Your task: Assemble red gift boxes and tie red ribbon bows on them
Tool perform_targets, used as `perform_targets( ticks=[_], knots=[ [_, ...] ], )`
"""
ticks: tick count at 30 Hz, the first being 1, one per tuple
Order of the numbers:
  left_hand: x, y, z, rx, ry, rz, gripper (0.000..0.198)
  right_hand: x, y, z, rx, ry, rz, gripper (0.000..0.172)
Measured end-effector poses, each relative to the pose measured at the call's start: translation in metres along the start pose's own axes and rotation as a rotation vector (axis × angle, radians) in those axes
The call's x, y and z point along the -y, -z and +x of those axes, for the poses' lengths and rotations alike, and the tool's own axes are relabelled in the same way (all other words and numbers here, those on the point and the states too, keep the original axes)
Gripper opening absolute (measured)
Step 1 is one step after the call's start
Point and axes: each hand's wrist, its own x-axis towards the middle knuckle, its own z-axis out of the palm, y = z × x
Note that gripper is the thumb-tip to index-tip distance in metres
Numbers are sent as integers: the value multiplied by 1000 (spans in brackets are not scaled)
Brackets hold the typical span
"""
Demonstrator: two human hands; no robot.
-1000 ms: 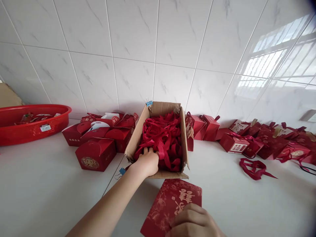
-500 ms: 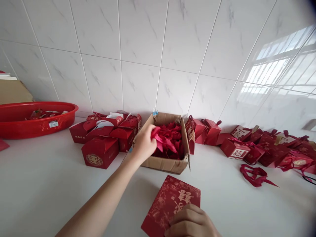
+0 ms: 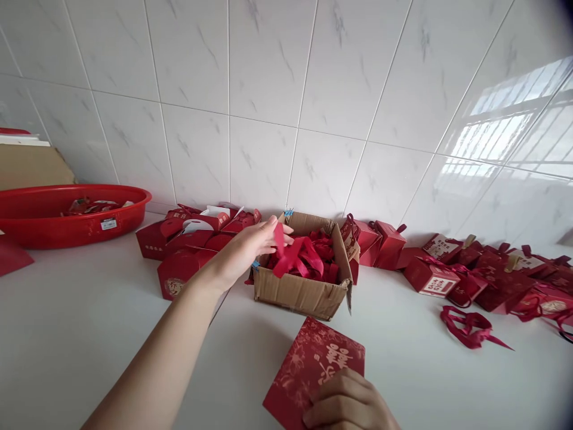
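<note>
My left hand (image 3: 250,246) is raised over the left side of an open cardboard box (image 3: 299,295). Its fingers are apart, and a loop of red ribbon (image 3: 298,257) hangs against them above the heap in the box; whether the ribbon is gripped is unclear. Near the bottom edge, my right hand (image 3: 351,403) has its fingers curled over a red card box (image 3: 293,370) with pale flowers and characters. That red box lies in front of the cardboard box, its lower part cut off by the frame.
A red basin (image 3: 80,230) holding small packets stands at the left. Red gift boxes (image 3: 179,272) cluster beside the cardboard box, and more (image 3: 432,278) line the right. A loose ribbon (image 3: 474,328) lies before them. A tiled wall rises behind.
My left hand has opened from its pinch on the ribbon and lifted slightly, with ribbon pulled up beside it. My right hand stays on the red card box. The view has shifted slightly left.
</note>
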Motion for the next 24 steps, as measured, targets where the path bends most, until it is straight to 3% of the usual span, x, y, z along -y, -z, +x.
perform_targets(
  ticks=[4,8,11,18,24],
  knots=[
    [5,1,-3,-51,-90,458,46,-1,0,-1,14,-6,7,12],
    [14,-9,1,176,-173,593,43,0,-1,1,0,0,-5,14],
    [25,-26,6,157,-173,727,35,1,-1,2,1,-2,-7,13],
    [46,-44,10,155,-23,960,30,2,1,0,15,-3,-27,10],
    [43,-41,8,290,86,1064,26,5,1,-1,29,-45,-49,11]
  ],
)
